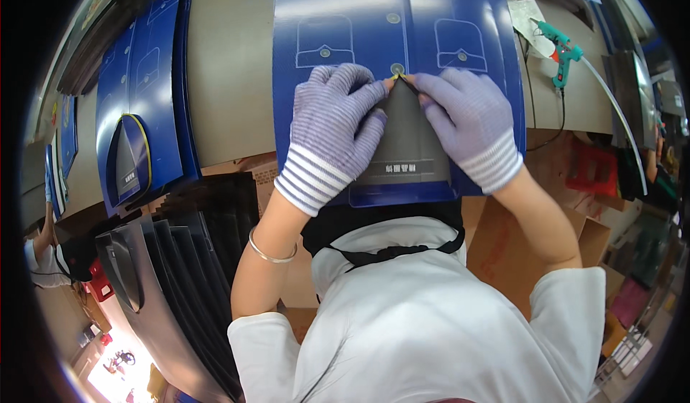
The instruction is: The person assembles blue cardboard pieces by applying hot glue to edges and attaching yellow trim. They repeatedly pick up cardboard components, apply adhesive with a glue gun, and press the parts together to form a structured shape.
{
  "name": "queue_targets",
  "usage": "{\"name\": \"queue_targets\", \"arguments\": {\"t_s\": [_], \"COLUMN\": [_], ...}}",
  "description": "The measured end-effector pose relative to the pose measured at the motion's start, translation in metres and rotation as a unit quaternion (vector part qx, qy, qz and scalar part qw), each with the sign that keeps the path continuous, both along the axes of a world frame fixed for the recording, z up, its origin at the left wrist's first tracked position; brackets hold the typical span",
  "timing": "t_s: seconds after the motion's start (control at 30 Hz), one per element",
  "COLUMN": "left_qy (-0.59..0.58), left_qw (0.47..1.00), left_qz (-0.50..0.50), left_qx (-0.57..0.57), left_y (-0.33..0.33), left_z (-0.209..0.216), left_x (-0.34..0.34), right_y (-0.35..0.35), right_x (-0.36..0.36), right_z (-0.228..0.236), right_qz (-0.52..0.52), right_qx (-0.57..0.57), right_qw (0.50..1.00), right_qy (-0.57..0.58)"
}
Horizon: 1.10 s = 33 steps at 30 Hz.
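A blue glossy bag-shaped cardboard piece [309, 4], printed with pocket outlines and round buttons, lies on the table in front of me. A grey tapering panel [402, 140] shows at its near end, narrowing toward a button. Both hands wear striped lavender gloves that leave some fingertips bare. My left hand [334, 119] and my right hand [468, 115] meet at the panel's tip, fingers pinched together. Between them shows a small yellow cord-like piece [397, 77]; its ends are hidden by the fingers.
More blue printed pieces [162, 79] lie to the left, one with a yellow-edged grey opening. Dark folded sheets [190, 252] stand beside my left arm. A green glue gun [564, 51] with its cable lies at right, near a red stool [593, 169] and cardboard boxes [532, 248].
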<state>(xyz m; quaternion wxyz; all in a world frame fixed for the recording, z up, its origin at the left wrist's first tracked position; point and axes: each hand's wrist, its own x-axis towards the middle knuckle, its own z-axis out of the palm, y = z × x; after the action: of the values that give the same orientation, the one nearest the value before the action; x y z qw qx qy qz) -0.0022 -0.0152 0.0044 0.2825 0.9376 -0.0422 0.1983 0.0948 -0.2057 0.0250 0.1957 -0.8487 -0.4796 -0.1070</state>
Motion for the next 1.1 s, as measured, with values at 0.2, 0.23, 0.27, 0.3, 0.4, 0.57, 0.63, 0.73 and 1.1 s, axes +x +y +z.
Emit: {"name": "queue_targets", "arguments": {"t_s": [0.2,0.23,0.27,0.3,0.4,0.57,0.63,0.73,1.1], "left_qy": [0.014,0.0,-0.004,-0.01,0.006,-0.002,0.002,0.013,-0.015], "left_qw": [1.0,1.0,1.0,1.0,1.0,1.0,0.998,0.998,0.999], "left_qz": [0.015,0.014,0.013,0.016,0.017,0.012,0.001,0.007,0.014], "left_qx": [0.001,0.007,0.007,0.009,0.005,0.023,0.056,0.059,-0.046], "left_y": [-0.013,-0.014,-0.015,-0.016,-0.015,-0.001,0.005,0.002,-0.004], "left_z": [-0.002,-0.004,-0.006,-0.006,-0.007,-0.001,-0.003,-0.002,0.01], "left_x": [-0.011,-0.01,-0.008,-0.007,-0.007,0.016,0.025,0.022,-0.008], "right_y": [-0.017,-0.015,-0.014,-0.013,-0.015,-0.001,0.002,0.0,-0.013], "right_x": [-0.029,-0.027,-0.027,-0.027,-0.026,-0.001,0.01,0.007,-0.014], "right_z": [-0.003,-0.007,-0.01,-0.012,-0.014,-0.008,-0.017,-0.02,-0.005], "right_qz": [-0.091,-0.093,-0.101,-0.106,-0.11,-0.093,-0.093,-0.099,-0.134], "right_qx": [0.03,0.046,0.048,0.051,0.05,0.034,0.045,0.041,0.071], "right_qw": [0.992,0.991,0.989,0.989,0.988,0.993,0.994,0.994,0.986], "right_qy": [0.077,0.091,0.093,0.094,0.099,0.06,0.033,0.015,0.067]}}
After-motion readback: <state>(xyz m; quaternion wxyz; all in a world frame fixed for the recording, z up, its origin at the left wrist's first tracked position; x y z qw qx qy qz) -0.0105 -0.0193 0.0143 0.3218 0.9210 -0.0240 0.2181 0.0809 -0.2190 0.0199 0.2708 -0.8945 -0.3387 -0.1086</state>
